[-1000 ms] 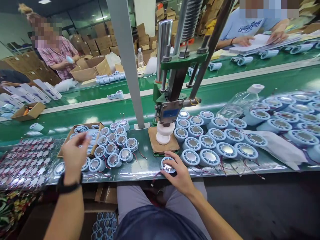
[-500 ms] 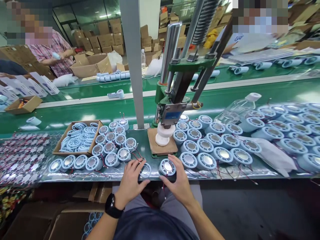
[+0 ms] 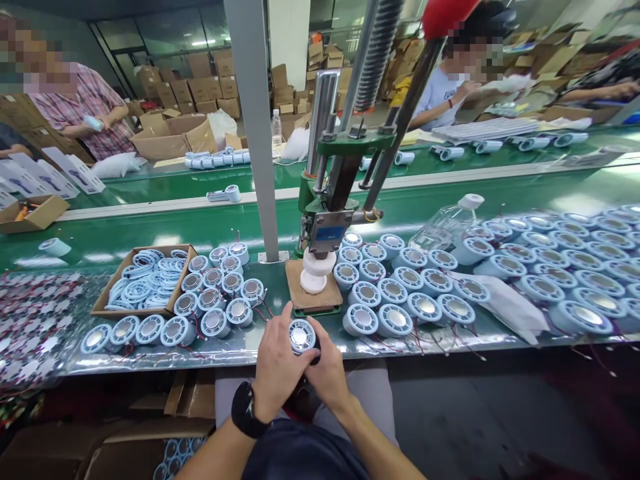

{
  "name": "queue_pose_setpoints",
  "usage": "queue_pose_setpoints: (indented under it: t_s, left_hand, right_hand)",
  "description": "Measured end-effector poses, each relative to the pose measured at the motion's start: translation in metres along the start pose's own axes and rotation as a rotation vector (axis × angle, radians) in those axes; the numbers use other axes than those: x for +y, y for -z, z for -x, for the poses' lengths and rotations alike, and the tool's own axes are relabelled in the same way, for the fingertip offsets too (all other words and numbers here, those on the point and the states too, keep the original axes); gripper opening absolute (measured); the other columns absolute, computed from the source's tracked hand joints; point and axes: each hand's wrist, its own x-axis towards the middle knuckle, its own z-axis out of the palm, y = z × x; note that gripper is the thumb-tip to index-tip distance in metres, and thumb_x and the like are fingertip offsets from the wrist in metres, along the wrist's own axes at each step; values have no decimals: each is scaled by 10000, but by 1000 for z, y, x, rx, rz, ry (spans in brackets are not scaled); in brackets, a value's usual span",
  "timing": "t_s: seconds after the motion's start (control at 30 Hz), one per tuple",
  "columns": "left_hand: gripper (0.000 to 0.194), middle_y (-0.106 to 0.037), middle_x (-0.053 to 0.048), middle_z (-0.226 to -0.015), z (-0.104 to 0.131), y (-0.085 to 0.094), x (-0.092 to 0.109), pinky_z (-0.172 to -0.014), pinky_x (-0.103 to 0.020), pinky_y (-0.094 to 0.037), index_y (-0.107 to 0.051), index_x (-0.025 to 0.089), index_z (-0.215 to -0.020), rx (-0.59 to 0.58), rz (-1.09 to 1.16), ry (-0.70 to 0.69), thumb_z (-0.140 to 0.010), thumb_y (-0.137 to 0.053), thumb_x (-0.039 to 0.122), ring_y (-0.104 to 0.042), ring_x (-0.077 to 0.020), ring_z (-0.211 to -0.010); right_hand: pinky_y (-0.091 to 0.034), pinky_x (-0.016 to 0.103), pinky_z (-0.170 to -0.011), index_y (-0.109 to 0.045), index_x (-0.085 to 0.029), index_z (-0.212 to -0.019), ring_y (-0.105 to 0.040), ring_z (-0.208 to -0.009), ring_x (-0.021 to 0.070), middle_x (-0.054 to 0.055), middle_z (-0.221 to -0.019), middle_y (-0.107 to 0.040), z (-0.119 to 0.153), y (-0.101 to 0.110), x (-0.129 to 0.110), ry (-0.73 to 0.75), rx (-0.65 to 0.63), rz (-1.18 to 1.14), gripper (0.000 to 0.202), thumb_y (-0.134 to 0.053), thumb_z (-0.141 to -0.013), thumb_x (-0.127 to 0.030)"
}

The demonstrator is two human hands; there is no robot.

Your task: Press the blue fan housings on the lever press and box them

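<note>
My left hand [image 3: 278, 360] and my right hand [image 3: 327, 369] close around one light blue round housing [image 3: 302, 337] at the bench's front edge. A slotted ring rims its top, with a shiny metal disc in the middle. Both thumbs meet at its near side; the far fingers are partly hidden. Just beyond stands a green hand press [image 3: 327, 227] with a white round press head [image 3: 319, 263] over a white round seat [image 3: 313, 283] on a brown board [image 3: 295, 293]. A black watch [image 3: 246, 410] is on my left wrist.
Several similar housings [image 3: 361, 319] with thin wires crowd the right, more [image 3: 214, 323] the left. A cardboard box [image 3: 100, 305] holds blue rings. Wired metal plates [image 3: 35, 327] lie far left. A clear bottle [image 3: 443, 223] leans behind the housings. A grey post [image 3: 255, 133] rises beside the press.
My hands have come together on the housing, which has moved left. The loose ring that lay by my left hand is gone from the bench; a ring now tops the housing. My view shifted rightward.
</note>
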Motion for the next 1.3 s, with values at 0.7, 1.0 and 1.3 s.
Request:
queue_pose_setpoints:
  t_s: [0.7,1.0,1.3]
  left_hand:
    - [583,-579,-100,-1333,-8,9,-15,-1122,-474,-382,-540,208,-1288,-271,283,129,-726,-671,131,-512,-268,-1268]
    - [535,-592,-102,-1236,4,-10,-13,-1031,-459,-444,-492,201,-1248,-162,250,236,-745,-656,120,-552,-269,-1184]
    - [478,-527,-177,-1336,17,-26,-8,-1068,-526,-413,-429,167,-1330,-20,127,233,-885,-577,261,-498,-313,-1276]
  right_hand:
    - [-560,366,-969,-398,-185,-1463,-632,-1161,229,125,-1293,-610,-2,-4,3,33,-15,11,658,-578,-830,-157]
    - [-564,390,-964,-337,-195,-1498,-638,-1153,230,124,-1278,-619,3,-10,6,4,22,-9,721,-524,-811,-80]
    - [-571,383,-957,-273,-237,-1536,-643,-1141,197,112,-1268,-628,3,-11,1,-15,52,15,663,-420,-913,-64]
